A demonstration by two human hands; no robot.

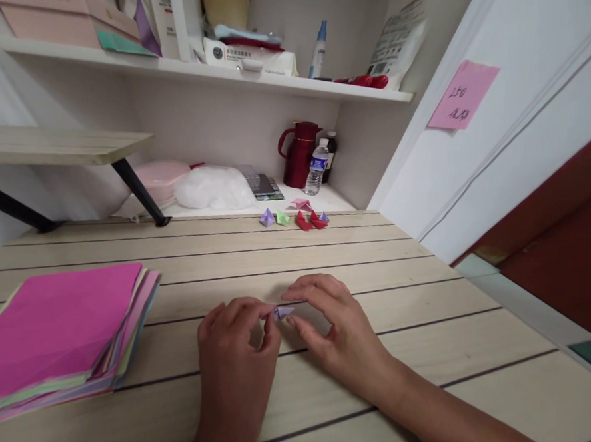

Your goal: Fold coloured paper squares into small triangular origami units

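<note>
One purple paper fold (284, 311) — long axis sideways, tip rightward

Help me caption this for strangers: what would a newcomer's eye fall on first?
Probably the magenta-topped paper stack at the lower left. Next, near the middle, the left hand pinches a small purple folded paper, the right hand close beside it. Behind, a dark red jug stands under the shelf.
</note>
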